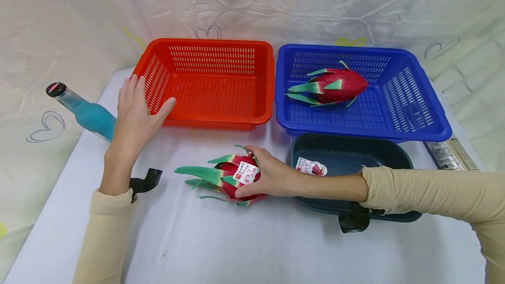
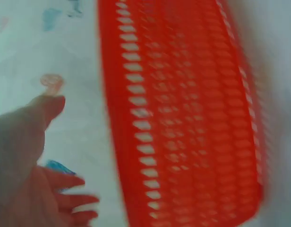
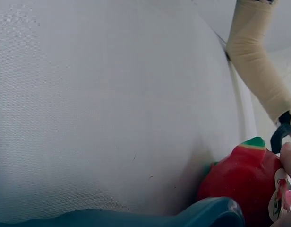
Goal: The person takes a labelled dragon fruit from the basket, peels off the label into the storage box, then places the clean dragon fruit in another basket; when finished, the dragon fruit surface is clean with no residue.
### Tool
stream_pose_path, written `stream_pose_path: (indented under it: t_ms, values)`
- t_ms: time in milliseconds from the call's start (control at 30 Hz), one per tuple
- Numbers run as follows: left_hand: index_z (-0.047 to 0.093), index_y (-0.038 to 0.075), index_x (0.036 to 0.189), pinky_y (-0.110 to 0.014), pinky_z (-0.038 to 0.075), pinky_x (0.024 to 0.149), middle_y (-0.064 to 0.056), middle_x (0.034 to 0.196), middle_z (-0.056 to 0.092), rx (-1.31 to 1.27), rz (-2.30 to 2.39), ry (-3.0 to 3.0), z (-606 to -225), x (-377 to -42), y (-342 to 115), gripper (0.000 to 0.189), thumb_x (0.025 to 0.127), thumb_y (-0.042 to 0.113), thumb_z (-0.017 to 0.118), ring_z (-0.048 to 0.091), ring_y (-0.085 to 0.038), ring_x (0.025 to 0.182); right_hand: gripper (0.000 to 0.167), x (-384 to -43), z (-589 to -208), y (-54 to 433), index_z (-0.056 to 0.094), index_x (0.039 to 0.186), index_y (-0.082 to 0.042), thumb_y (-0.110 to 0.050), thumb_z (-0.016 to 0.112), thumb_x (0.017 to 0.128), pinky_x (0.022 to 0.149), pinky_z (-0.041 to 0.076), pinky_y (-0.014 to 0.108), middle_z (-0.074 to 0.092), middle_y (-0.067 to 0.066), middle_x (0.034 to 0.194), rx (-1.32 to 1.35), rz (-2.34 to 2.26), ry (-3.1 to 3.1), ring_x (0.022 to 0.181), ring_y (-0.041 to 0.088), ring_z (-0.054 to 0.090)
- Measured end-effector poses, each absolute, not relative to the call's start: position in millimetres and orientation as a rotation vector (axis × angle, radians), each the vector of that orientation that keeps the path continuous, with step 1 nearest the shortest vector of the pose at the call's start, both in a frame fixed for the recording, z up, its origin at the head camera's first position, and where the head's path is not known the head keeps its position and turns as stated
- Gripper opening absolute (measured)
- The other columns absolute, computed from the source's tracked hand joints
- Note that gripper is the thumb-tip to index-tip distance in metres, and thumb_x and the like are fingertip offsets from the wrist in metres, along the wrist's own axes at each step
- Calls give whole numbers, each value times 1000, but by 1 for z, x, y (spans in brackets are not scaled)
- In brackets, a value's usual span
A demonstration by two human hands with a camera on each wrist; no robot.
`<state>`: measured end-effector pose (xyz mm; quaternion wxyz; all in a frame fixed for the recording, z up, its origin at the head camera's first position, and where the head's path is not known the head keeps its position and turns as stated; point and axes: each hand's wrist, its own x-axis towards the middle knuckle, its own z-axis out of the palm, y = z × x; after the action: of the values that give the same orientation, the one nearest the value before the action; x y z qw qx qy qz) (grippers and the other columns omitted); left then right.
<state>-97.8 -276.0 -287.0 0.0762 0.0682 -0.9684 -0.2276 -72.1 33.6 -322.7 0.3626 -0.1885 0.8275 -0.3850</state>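
My right hand (image 1: 272, 173) grips a red dragon fruit (image 1: 232, 170) from its right side, low over the white table, with the green leaf tips pointing left. A white label lies on its top; in the right wrist view the same dragon fruit (image 3: 237, 184) shows its rounded end. At the left end of the red basket (image 1: 209, 122), my left hand (image 1: 138, 111) is held with fingers spread and nothing in its grasp. It overlaps the basket's rim in the head view. Behind that hand leans a bottle of blue liquid (image 1: 94, 119) with a black cap, partly hidden.
A second dragon fruit (image 1: 349, 86) lies in the blue basket (image 1: 363, 132) at the back right. In front of that stands a dark teal tub (image 1: 355, 149) with a label (image 1: 309, 166) on it, partly under my right forearm. Flat packets (image 1: 449, 154) lie at the right edge.
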Motion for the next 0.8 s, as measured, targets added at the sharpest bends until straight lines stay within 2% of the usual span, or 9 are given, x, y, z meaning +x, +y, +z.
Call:
stream_pose_path:
  t_ms: [100, 200, 300, 367, 433, 533, 667, 800]
  values:
    - [19, 17, 156, -67, 37, 104, -9, 162, 20, -108, -794, -2980, -271, -86, -259, 85, 90, 47, 63, 15, -34, 150, 103, -72, -323, 34, 21, 152, -14, -44, 81, 75, 86, 58, 35, 44, 7, 138, -494, -993, 2127, 125, 21, 46]
    - [28, 22, 153, -57, 42, 106, -3, 159, 30, -497, -901, -3063, -262, -73, -238, 85, 84, 41, 73, 26, -28, 147, 103, -72, -324, 35, 22, 152, -11, -45, 81, 75, 86, 58, 35, 44, 9, 138, -512, -987, 2131, 125, 21, 45]
    - [29, 24, 153, -47, 46, 106, 3, 157, 33, -805, -930, -3133, -263, -64, -218, 92, 78, 49, 76, 32, -20, 145, 103, -72, -324, 36, 22, 152, -9, -45, 81, 74, 86, 58, 35, 45, 9, 138, -536, -989, 2136, 125, 22, 46]
    - [26, 23, 154, -43, 43, 110, 5, 158, 31, -954, -889, -3160, -267, -62, -207, 97, 76, 57, 74, 32, -16, 145, 104, -72, -324, 37, 23, 151, -8, -46, 81, 74, 87, 58, 35, 45, 9, 138, -552, -995, 2143, 124, 22, 46]
    - [24, 22, 155, -42, 41, 112, 6, 159, 29, -1030, -852, -3184, -271, -61, -201, 102, 74, 64, 72, 31, -15, 146, 105, -72, -324, 38, 23, 151, -8, -46, 81, 73, 88, 57, 34, 45, 8, 137, -563, -1001, 2146, 123, 21, 46]
    - [22, 21, 155, -42, 40, 113, 7, 160, 27, -1073, -813, -3211, -278, -60, -195, 107, 72, 66, 73, 30, -14, 146, 104, -72, -324, 40, 24, 151, -7, -46, 81, 73, 89, 56, 33, 45, 8, 137, -578, -1007, 2149, 122, 20, 46]
    - [22, 21, 155, -39, 44, 109, 7, 159, 28, -1086, -817, -3260, -286, -61, -191, 110, 70, 61, 78, 34, -13, 144, 103, -71, -324, 40, 24, 150, -7, -45, 82, 74, 88, 56, 31, 45, 7, 136, -598, -1022, 2146, 121, 19, 47]
    - [27, 20, 154, -36, 50, 101, 5, 153, 38, -1111, -764, -3309, -294, -62, -185, 107, 69, 59, 80, 41, -14, 137, 101, -70, -325, 42, 27, 148, -6, -43, 83, 73, 87, 54, 28, 44, 6, 133, -637, -1039, 2150, 119, 18, 46]
